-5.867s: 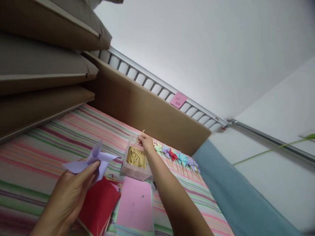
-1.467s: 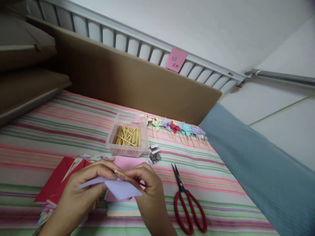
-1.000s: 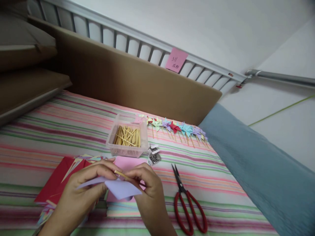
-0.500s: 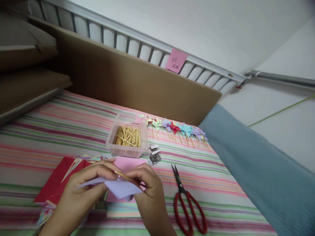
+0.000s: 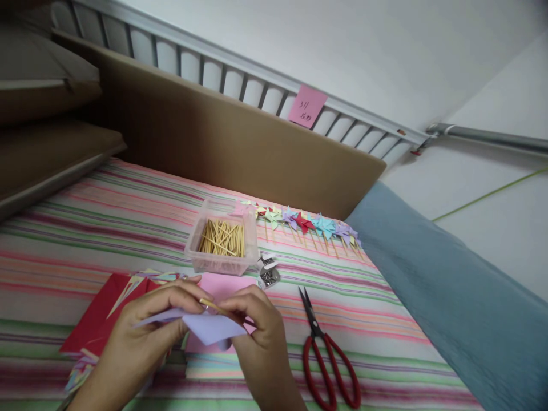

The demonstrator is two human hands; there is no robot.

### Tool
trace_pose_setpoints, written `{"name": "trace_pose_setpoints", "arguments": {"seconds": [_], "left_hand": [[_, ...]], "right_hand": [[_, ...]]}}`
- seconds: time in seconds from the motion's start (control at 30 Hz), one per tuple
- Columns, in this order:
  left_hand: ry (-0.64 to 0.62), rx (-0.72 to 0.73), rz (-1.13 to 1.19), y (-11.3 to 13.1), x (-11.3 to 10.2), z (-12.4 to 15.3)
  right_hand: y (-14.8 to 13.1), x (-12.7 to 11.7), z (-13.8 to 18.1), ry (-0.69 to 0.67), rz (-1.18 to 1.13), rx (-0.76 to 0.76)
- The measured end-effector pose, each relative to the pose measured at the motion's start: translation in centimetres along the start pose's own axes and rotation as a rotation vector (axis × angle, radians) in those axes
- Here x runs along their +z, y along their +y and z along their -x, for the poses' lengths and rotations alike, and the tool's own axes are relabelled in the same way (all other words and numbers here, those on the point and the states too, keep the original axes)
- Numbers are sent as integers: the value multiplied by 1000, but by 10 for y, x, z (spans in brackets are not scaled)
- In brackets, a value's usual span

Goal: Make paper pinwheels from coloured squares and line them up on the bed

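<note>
Between my hands is a lavender paper pinwheel [image 5: 212,328], its folded blades facing down and forward. My left hand [image 5: 156,317] pinches the paper from the left, fingertips near the middle. A thin wooden stick [image 5: 214,305] lies across the back of the paper, and my right hand [image 5: 254,319] is closed around it. A small shiny bit shows where stick and paper meet; fingers hide most of it. Below my hands lies a stack of coloured paper, pink sheet [image 5: 226,285] on top.
A clear plastic box [image 5: 222,262] of wooden sticks stands ahead, beside a small container of metal pins [image 5: 269,277]. Finished pinwheels [image 5: 303,222] line the back. Red-handled scissors [image 5: 317,337] lie right, red paper [image 5: 96,314] left. A cardboard panel [image 5: 240,148] borders the striped cloth.
</note>
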State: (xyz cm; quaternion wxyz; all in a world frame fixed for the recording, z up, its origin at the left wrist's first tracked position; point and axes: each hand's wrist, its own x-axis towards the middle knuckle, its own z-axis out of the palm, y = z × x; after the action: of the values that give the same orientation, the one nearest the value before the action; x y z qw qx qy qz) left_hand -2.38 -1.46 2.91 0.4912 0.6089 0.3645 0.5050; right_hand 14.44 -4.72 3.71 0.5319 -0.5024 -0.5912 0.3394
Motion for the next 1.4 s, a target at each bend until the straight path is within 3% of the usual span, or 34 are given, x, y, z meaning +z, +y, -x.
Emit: {"name": "trace_pose_setpoints", "arguments": {"seconds": [0.53,1.4], "left_hand": [[-51,20,-6,0,-3,1],[-14,64,-55,1,-1,2]], "right_hand": [[-2,-2,2,-14,16,-29],[0,3,4,4,-89,-48]]}}
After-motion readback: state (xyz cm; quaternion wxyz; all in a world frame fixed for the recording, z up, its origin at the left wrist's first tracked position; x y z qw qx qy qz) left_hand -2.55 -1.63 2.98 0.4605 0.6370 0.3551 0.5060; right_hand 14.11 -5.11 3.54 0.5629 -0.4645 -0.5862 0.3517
